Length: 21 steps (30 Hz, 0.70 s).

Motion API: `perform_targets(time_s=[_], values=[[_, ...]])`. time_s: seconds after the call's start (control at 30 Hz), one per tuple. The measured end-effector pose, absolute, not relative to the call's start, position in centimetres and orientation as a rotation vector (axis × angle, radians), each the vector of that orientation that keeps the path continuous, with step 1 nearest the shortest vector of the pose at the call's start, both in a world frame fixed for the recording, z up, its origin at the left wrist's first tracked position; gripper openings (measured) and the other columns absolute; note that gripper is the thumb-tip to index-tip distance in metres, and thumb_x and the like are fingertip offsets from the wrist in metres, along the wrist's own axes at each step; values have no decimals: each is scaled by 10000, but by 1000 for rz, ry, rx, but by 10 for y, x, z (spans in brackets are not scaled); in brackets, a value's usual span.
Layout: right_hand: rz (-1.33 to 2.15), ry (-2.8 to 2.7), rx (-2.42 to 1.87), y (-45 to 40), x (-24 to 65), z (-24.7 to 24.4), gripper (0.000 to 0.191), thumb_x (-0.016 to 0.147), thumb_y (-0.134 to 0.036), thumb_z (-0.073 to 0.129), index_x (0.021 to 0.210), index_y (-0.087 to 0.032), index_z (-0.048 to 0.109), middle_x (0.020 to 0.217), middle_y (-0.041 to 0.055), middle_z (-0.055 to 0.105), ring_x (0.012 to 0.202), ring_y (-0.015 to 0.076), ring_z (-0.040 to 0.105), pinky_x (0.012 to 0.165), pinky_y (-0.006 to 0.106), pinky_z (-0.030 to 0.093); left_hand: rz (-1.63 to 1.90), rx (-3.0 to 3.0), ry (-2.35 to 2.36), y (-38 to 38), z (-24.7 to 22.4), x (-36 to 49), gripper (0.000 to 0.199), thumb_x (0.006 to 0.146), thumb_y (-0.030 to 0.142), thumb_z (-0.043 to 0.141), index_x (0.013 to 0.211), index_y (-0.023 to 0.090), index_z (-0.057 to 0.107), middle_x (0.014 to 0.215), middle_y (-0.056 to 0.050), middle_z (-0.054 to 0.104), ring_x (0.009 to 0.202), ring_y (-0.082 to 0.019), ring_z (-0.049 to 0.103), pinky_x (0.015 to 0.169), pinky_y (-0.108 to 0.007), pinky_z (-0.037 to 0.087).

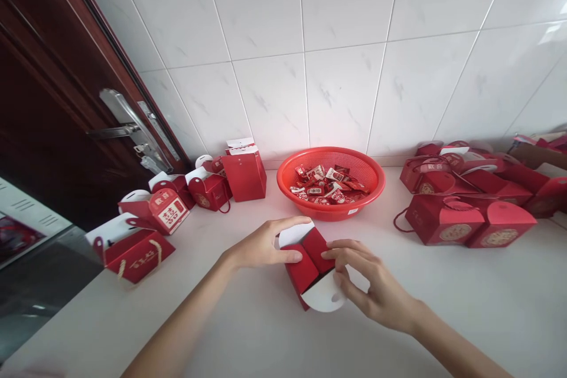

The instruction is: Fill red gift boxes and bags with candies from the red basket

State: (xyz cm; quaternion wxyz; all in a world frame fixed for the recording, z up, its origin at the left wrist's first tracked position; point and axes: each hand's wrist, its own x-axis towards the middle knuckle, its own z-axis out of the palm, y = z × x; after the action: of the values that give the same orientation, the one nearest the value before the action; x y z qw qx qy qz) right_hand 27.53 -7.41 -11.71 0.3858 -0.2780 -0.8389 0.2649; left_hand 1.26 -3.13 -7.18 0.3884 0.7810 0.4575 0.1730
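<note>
A red cardboard gift box [301, 269] stands on the white counter in front of me, its two red flaps folded inward over the top. One rounded white-lined flap [325, 294] with a small hole spreads out at the near end, and another white flap [295, 234] rises at the far end. My left hand [268, 243] grips the box's far left part, thumb lying on the left red flap. At the right side, my right hand [365, 277] has its fingertips on the right red flap, with the thumb beside the near white flap. The box's inside is mostly hidden.
Behind the box, a red plastic basket [376, 189] holds several wrapped sweets [332, 184]. Several red boxes [139, 260] with raised lids line the left side. More red boxes [456, 224] are grouped at the right. A tiled wall [345, 88] bounds the back; a dark door [53, 88] is at left.
</note>
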Motion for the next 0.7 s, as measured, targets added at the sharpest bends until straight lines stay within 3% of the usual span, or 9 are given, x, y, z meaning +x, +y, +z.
perform_targets(time_s=[0.1, 0.2, 0.27, 0.33, 0.4, 0.6, 0.7], values=[[701, -2138, -684, -72, 278, -117, 105, 971, -243, 532, 878, -237, 581, 955, 79, 739, 1207, 248, 600, 946, 389, 519, 666, 1964, 1088, -35, -89, 18, 784, 822, 378, 753, 1518, 277, 406, 1469, -103, 551, 1369, -293, 496, 1154, -443, 393], [770, -2103, -644, -69, 282, -118, 189, 943, -378, 607, 1046, -220, 625, 1129, 108, 713, 1165, 254, 623, 943, 387, 525, 868, 1907, 1015, -39, -105, 24, 918, 840, 342, 744, 1586, 312, 210, 1349, -85, 623, 1321, -257, 545, 1168, -463, 382], [810, -2070, -647, -68, 283, -119, 270, 928, -398, 630, 1129, -218, 619, 1174, 109, 697, 1136, 244, 639, 937, 372, 530, 930, 1898, 1023, -41, -111, 28, 806, 858, 354, 732, 1545, 298, 314, 1319, -82, 633, 1282, -251, 573, 1147, -449, 413], [835, -2014, -698, -67, 282, -122, 208, 945, -364, 615, 1103, -228, 625, 1147, 90, 704, 1104, 221, 656, 925, 346, 535, 948, 1929, 1027, -43, -112, 30, 567, 863, 391, 726, 1384, 261, 542, 1307, -89, 635, 1240, -260, 596, 1104, -423, 457], [837, -1939, -781, -67, 278, -126, 138, 961, -339, 594, 1048, -236, 625, 1135, 74, 705, 1073, 201, 670, 907, 324, 541, 929, 1971, 1009, -45, -110, 31, 420, 850, 426, 734, 1217, 233, 669, 1303, -99, 634, 1212, -277, 606, 1069, -410, 482], [731, -1814, -1000, -64, 266, -132, 144, 934, -377, 620, 985, -243, 632, 1110, 64, 708, 1038, 221, 682, 885, 355, 550, 866, 1823, 946, -50, -110, 30, 413, 949, 494, 547, 1234, 237, 699, 1438, -111, 540, 1324, -319, 514, 1067, -423, 469], [660, -1817, -1006, -61, 264, -133, 112, 930, -344, 616, 978, -244, 636, 1102, 66, 707, 1020, 228, 685, 871, 369, 552, 890, 1752, 959, -54, -115, 36, 398, 904, 455, 611, 1228, 241, 696, 1447, -105, 522, 1316, -326, 517, 1040, -412, 491]])
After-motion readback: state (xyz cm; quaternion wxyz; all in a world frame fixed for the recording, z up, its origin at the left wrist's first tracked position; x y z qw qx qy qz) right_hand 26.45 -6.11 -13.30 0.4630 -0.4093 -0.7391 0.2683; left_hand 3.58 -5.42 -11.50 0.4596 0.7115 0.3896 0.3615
